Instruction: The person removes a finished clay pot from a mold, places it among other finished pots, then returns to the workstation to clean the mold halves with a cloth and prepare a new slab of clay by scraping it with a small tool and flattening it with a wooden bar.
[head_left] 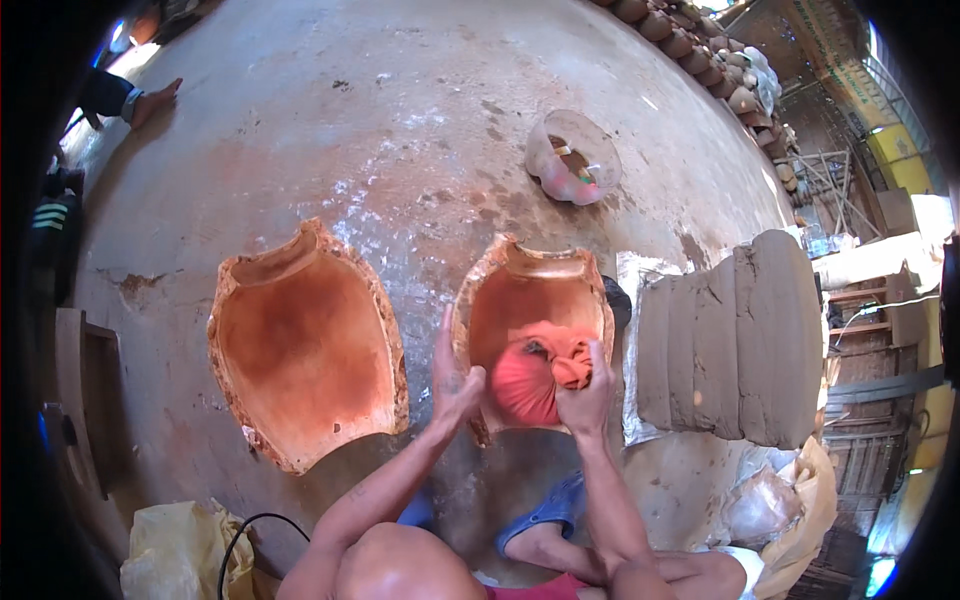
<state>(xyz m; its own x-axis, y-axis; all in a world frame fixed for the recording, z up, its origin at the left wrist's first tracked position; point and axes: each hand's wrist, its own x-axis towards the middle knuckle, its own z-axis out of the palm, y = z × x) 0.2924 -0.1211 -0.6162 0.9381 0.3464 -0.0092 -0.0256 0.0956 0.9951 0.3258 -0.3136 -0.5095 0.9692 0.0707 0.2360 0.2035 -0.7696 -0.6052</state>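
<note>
Two hollow, vase-shaped mould halves with orange-brown insides and rough rims lie open side up on the floor: a left mould half [310,340] and a right mould half [510,300]. My left hand [455,385] grips the near left edge of the right one, thumb by the rim and fingers along the outer wall. Inside that same half, my right hand [588,400] is closed round the knot of a red cloth bundle [527,385]. The bundle is round and rests against or close above the inner wall; contact cannot be made out.
Thick grey clay slabs [730,345] stand stacked right of the moulds. A clear plastic bowl [573,158] with murky contents sits beyond. At the left lie a wooden frame [85,400] and a yellowish sack [185,550]. Another person's foot [152,103] shows far left; rounded pots [690,55] line the back right.
</note>
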